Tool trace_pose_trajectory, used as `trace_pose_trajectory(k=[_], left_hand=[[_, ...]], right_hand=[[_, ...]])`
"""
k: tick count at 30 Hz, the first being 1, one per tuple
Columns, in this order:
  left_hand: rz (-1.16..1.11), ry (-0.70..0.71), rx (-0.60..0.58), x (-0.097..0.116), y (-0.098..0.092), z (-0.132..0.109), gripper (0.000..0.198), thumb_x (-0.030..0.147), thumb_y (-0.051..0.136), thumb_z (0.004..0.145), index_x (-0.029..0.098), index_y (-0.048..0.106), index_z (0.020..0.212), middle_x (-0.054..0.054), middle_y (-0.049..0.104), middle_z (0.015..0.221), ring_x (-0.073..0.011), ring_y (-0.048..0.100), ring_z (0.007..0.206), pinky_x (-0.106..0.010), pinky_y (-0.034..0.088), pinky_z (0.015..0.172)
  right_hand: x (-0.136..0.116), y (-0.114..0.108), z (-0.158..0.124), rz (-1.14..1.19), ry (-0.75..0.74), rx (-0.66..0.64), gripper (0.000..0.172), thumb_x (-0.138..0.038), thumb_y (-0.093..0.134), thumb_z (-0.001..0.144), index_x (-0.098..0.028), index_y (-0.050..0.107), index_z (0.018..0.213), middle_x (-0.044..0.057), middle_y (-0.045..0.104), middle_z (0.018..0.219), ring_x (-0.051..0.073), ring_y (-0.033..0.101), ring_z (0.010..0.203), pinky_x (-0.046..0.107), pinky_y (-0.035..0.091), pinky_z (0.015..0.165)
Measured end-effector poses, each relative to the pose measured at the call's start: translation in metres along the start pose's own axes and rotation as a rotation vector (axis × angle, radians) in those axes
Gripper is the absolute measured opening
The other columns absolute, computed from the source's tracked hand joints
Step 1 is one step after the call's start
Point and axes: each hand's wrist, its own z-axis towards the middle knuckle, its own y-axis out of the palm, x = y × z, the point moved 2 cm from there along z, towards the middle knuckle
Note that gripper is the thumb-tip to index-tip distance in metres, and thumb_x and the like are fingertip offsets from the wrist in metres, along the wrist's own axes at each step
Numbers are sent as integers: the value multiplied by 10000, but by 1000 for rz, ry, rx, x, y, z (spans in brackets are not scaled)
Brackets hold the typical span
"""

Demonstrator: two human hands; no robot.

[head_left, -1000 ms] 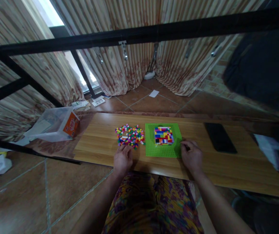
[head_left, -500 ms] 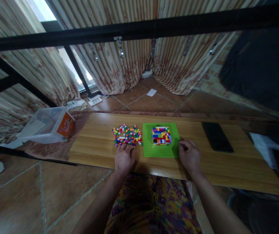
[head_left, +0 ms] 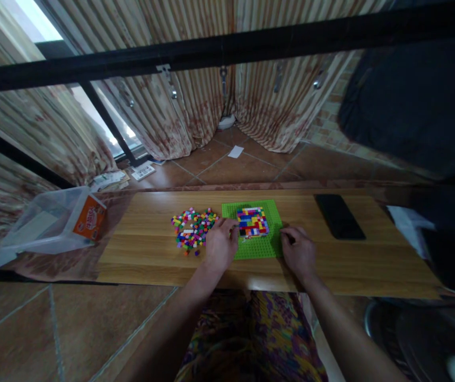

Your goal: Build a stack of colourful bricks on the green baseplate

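Note:
On the wooden board lies a green studded baseplate [head_left: 261, 249]. A block of multicoloured toy bricks [head_left: 253, 222] is built up on it. My left hand [head_left: 221, 245] is over the plate's left edge, its fingertips pinched together beside the brick block. Whatever is between them is too small to make out. My right hand [head_left: 299, 252] rests at the plate's right edge, fingers curled with thumb and forefinger closed at the rim. To the left of the plate spreads a pile of small loose bricks [head_left: 190, 225], partly covered by my left hand.
A black phone [head_left: 339, 216] lies right of the plate on the wooden board [head_left: 140, 239]. Off the board's left end stands a clear plastic box [head_left: 48, 223] with an orange label. A dark metal rail [head_left: 211, 50] crosses in front of the curtains.
My left hand has moved from the loose brick pile rightward and up to the side of the brick block. My right hand stays at the plate's edge. The whole view has shifted slightly.

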Motion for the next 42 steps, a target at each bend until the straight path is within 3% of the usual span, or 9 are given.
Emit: trace_pose_trajectory(k=[7, 14, 29, 37, 42], left_hand=[[107, 62, -102, 13, 24, 24, 158, 166, 552, 874, 233, 687, 920, -21, 681, 914, -158, 624, 866, -273, 483, 810], [216, 49, -123, 19, 31, 29, 117, 209, 570, 875, 215, 678, 917, -57, 677, 884, -199, 613, 870, -326, 471, 822], [255, 86, -88, 19, 31, 17, 236, 116, 470, 887, 198, 650, 1017, -53, 688, 862, -196, 604, 821, -323, 478, 799], [189, 194, -99, 18, 35, 12, 337, 61, 454, 862, 187, 648, 1108, -74, 687, 1044, -215, 594, 972, -368, 487, 914], [184, 183, -111, 15, 39, 10, 371, 58, 434, 865, 164, 628, 1163, -90, 655, 1141, -223, 559, 1032, -373, 482, 944]], right_hand=[[-3, -1, 1, 19, 12, -4, 220, -274, 471, 857, -194, 675, 841, 82, 662, 890, 206, 617, 837, 339, 482, 779], [-5, -2, 1, 41, 18, -4, 221, -274, 463, 860, -200, 670, 844, 80, 656, 886, 206, 620, 839, 342, 489, 784], [-4, -1, 1, 33, 15, -5, 218, -279, 469, 857, -203, 671, 829, 76, 658, 885, 204, 613, 827, 336, 480, 765], [-5, -2, 1, 24, 11, 1, 225, -279, 465, 860, -206, 676, 835, 78, 666, 895, 208, 616, 828, 343, 482, 771], [-3, -1, 0, 20, 9, -4, 222, -275, 471, 858, -199, 680, 845, 86, 668, 908, 212, 620, 845, 346, 484, 783]])
